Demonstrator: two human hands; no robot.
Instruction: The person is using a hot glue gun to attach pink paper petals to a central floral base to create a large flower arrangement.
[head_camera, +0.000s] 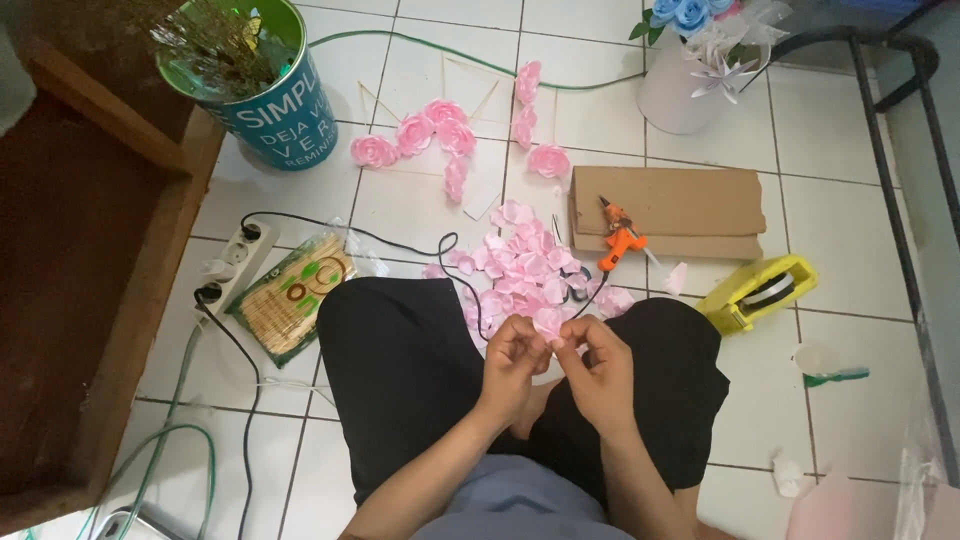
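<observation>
My left hand (512, 362) and my right hand (598, 362) meet over my lap, both pinching one small pink paper petal (548, 322) between the fingertips. Just beyond them a loose pile of pink petals (525, 262) lies on the white tiled floor. Several finished pink paper roses (430, 135) are laid out farther away, some on thin wooden sticks. An orange glue gun (620, 240) rests on a flat piece of brown cardboard (680, 205) to the right of the pile.
A teal can (270, 85) with dried plants stands at the far left beside a brown wooden shelf (95, 270). A white power strip (235, 265), a packet of wooden skewers (292, 300), a yellow tape dispenser (758, 292) and a white vase with blue flowers (690, 75) surround me.
</observation>
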